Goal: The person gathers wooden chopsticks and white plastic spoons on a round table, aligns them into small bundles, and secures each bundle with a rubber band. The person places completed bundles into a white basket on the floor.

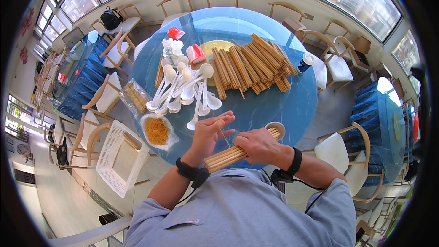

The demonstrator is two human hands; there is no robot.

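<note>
The left hand [211, 132] is half open with its fingers spread, a rubber band [225, 137] stretched from it down to a bundle of chopsticks [225, 158], which the right hand [261, 146] grips in a closed fist, tilted in front of the person's chest at the near edge of a round blue table [292, 110]. Beyond the hands lie white spoons [197, 110] and a big pile of chopsticks [251, 66], with a bag of rubber bands [157, 131] to the left and a paper cup [305, 62] to the far right, while a white basket [107, 155] stands beside the table.
</note>
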